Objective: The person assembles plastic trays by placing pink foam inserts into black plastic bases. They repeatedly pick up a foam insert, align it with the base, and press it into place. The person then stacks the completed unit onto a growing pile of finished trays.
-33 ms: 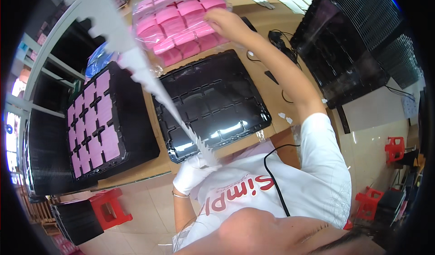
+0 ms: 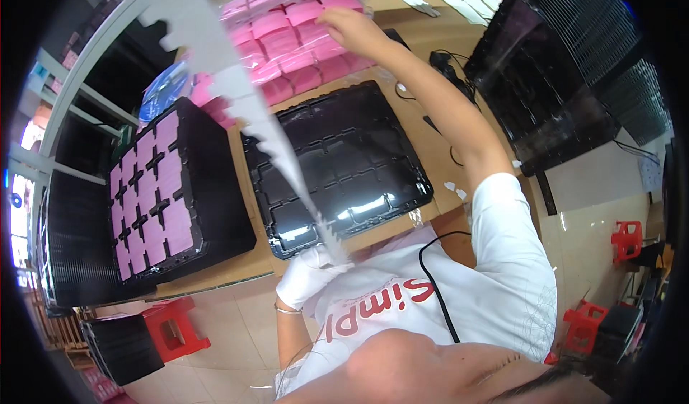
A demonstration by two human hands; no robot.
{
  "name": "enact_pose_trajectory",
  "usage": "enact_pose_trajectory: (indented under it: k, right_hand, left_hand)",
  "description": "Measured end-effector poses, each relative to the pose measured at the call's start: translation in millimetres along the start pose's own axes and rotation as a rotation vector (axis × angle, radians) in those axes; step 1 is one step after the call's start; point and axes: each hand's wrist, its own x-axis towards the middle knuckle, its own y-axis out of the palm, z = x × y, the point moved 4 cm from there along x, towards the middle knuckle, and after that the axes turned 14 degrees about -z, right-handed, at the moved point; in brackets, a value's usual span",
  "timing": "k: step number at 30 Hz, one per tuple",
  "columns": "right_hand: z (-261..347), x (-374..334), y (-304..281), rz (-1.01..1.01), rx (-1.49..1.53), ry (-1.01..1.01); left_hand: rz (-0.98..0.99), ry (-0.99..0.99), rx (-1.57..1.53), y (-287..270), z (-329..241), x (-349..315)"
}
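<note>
- The worktop (image 2: 441, 31) spreads beyond the left hand and beneath the right arm.
- A tray stack (image 2: 226, 181), topped with pink pieces, stands to the left of both hands.
- The black tray (image 2: 337, 163) lies between the hands: just beyond the left, nearer than the right.
- The pink bundle (image 2: 294, 45), in clear film, lies past the tray, beside the right hand, which is much the nearer one.
- A white strip (image 2: 252, 99), jagged-edged, slants from far left down to the left hand, its long axis crossing above the tray.
- The left hand (image 2: 305, 275), gloved, meets the strip's narrow end; I cannot tell whether it grips.
- The right hand (image 2: 354, 32), bare, is partly curled over the bundle's edge; whether it holds anything is unclear.
</note>
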Motion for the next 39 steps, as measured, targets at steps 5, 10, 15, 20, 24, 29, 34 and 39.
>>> enact_pose_trajectory:
  k: [5,10,15,20,24,29,34,39]
  right_hand:
    - [-55,35,60,0.300,-0.065,-0.053]
    - [-66,59,69,0.527,0.086,0.171]
    - [-64,75,62,0.572,-0.039,0.400]
    - [-68,53,58,0.203,0.112,0.588]
    - [-41,39,36,-0.038,0.221,0.603]
    - [34,5,-5,-0.152,0.136,0.328]
    - [97,-51,-61,-0.195,-0.188,0.128]
    - [19,-141,-47,-0.153,0.555,1.286]
  left_hand:
    - [0.039,-0.202,-0.024,-7,5,-1]
    - [0.065,-0.273,-0.209,-18,-6,0]
    - [0.108,-0.225,-0.203,-43,12,15]
    - [-0.418,-0.332,-0.173,-70,-4,57]
    - [-0.693,-0.282,-0.082,-71,8,85]
    - [-0.530,-0.137,-0.775,-74,-7,149]
    - [-0.428,-0.274,-1.366,-88,1,205]
    - [-0.546,-0.248,-1.128,-105,34,203]
